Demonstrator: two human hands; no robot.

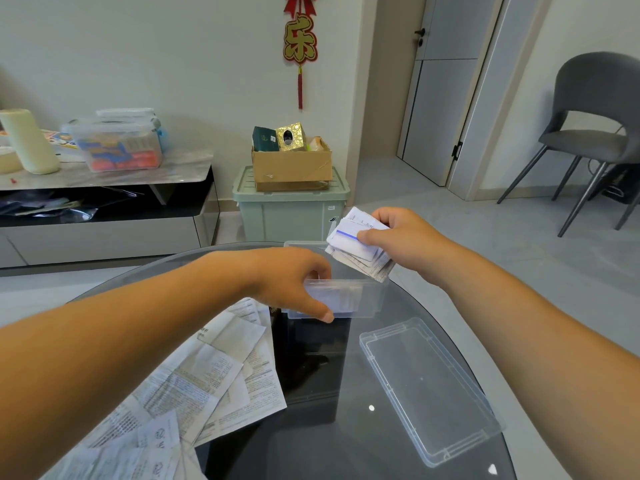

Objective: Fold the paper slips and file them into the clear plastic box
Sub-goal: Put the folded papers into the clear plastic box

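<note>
Standing on the dark glass table (311, 445) with its open top upward, the clear plastic box (363, 296) appears to run its long axis away from the person, though the hands hide much of it. Its short near wall faces the camera, and something pale shows faintly through that wall. The left hand (294, 282) reaches in from the box's left and grips this near wall: the thumb lies pressed against the outer face down by the bottom edge, while the curled fingers go over the rim to the inside. The right hand (401, 240) hangs above the box's far right side and holds a stack of folded paper slips (356, 251), thumb flat on top and fingers curled behind. The stack is tilted, its long edges sloping down toward the box's right rim, where its lowest corner sits; the slips are white, printed, slightly fanned, and the top one carries a blue line. To the near left of the box, unfolded printed sheets (207, 375) lie overlapping on the table, creased and fanned out. To the box's near right, the transparent lid (426, 389) lies flat, its long axis running away from the person.
</note>
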